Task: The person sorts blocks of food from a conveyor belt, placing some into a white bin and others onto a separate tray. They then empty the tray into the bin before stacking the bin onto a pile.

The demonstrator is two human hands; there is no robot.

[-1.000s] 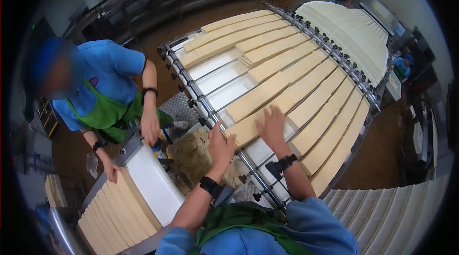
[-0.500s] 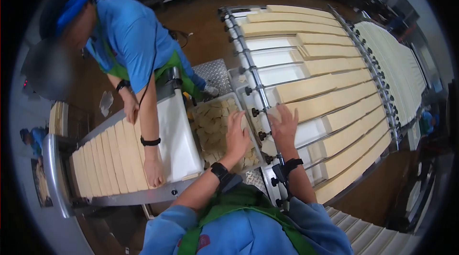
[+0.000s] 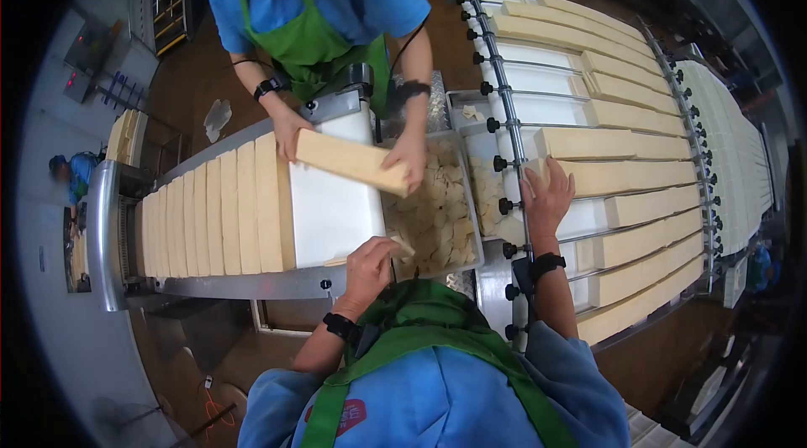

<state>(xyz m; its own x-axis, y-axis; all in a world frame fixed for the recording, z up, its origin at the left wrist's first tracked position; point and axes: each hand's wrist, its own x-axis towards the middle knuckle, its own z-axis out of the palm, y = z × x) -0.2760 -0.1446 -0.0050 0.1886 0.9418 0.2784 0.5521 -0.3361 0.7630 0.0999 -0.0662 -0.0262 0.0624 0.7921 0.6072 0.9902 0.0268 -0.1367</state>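
Note:
My left hand [image 3: 368, 270] is closed at the near edge of the white belt [image 3: 336, 217], pinching a thin pale scrap [image 3: 402, 245] that sticks out over the bin. A pale yellow slab [image 3: 618, 177] lies on the slatted rack, and my right hand [image 3: 548, 196] touches its left end with fingers curved and apart. Between my hands stands a plastic bin [image 3: 472, 234] full of broken pale pieces [image 3: 441, 187]. Across the belt, a co-worker's two hands hold another slab [image 3: 349, 160] above it, tilted down to the right.
Several slabs [image 3: 214, 213] stand side by side on the belt's left part, by a curved metal guard [image 3: 105, 234]. Black knobs [image 3: 493, 124] stick out along the rack's metal rail [image 3: 504, 82]. The co-worker [image 3: 324, 19] stands close beyond the belt.
My left hand has moved from over the bin to the belt's edge and now pinches a scrap. The co-worker has lifted a slab off the belt. The camera view has shifted.

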